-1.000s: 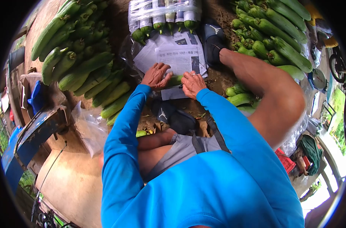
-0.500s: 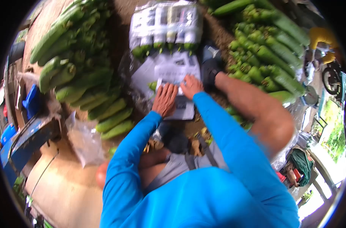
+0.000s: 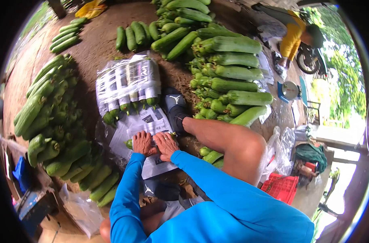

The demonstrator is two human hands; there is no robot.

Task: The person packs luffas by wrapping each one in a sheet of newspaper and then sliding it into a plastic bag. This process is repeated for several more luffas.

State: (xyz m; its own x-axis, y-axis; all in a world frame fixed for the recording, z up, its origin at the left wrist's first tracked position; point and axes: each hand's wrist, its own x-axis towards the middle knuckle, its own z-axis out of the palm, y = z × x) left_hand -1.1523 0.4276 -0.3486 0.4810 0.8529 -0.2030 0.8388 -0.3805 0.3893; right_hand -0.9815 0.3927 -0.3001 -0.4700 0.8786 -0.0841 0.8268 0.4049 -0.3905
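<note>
A zucchini lies partly rolled in printed newspaper, its green end sticking out on the left. My left hand rests over the roll near that end, fingers bent across the paper. Beside it, my right hand presses on the other half of the roll, its fingers close together. The underside of the roll and my palms are hidden. Just beyond is a plastic-covered bundle of paper-wrapped zucchini, green tips facing me.
Piles of zucchini lie left and right. My dark slipper is beside the newspaper. A person in yellow bends at the upper right, near a scale. A red crate stands right; a plastic bag lies lower left.
The view has swung, so the bundle and hands appear lower and further left, and more of the far floor shows. Both hands stay on the newspaper roll, now closer together.
</note>
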